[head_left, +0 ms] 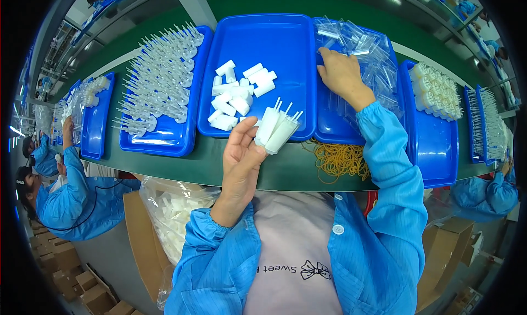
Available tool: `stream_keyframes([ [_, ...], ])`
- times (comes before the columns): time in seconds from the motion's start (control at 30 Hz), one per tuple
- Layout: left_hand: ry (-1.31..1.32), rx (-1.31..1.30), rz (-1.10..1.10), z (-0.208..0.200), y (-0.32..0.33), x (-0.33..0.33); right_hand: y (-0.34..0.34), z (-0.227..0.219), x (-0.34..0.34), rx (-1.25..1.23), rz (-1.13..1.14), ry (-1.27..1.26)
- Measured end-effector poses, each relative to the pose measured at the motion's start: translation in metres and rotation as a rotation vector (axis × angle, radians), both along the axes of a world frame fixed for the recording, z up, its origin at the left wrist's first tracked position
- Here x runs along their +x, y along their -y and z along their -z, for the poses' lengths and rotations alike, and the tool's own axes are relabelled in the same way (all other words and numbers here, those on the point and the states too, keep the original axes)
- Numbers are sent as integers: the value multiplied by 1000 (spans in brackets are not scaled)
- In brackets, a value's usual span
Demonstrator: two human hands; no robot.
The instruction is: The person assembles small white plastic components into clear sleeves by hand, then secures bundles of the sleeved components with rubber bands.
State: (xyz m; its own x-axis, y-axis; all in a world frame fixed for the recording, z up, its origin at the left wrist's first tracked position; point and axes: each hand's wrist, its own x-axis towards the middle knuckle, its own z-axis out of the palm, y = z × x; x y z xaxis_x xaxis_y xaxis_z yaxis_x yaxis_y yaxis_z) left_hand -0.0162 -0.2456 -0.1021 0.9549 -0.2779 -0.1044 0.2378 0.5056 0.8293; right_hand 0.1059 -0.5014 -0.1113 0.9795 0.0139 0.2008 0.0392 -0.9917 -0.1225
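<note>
My left hand is closed round a small bunch of white cylinders with thin rods, gripped at their lower ends between thumb and fingers. The rods point up and to the right. Just behind them, loose white cylinders lie in the middle blue tray. My right hand reaches over a pile of clear plastic tubes in the blue tray to the right. Its thumb and index finger are apart, at the pile's left side, with no tube visible between them.
A blue tray at the left bears many upright translucent stemmed parts. Yellow rubber bands lie at the table's near edge. Further right, a tray carries pale cylindrical parts. A bag of white pieces sits in a carton below. Co-workers sit on both sides.
</note>
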Motion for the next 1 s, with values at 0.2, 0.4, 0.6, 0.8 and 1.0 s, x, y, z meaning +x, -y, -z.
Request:
stream_keyframes([
  [0.2, -16, -34, -35, 2, -3, 3, -2, -7, -14, 99, -84, -109],
  [0.4, 11, -45, -56, -1, -3, 1, 0, -39, -31, 765, -161, -53],
  [0.6, 206, 84, -97, -3, 1, -5, -42, -84, -79, 1467, -307, -66],
  [0.8, 496, 250, -99, -4, 0, -7, -61, -81, -93, 1567, -312, -98],
  [1.0, 515, 291, -117, -8, 2, -12, -71, -76, -98, 1646, -303, -145],
])
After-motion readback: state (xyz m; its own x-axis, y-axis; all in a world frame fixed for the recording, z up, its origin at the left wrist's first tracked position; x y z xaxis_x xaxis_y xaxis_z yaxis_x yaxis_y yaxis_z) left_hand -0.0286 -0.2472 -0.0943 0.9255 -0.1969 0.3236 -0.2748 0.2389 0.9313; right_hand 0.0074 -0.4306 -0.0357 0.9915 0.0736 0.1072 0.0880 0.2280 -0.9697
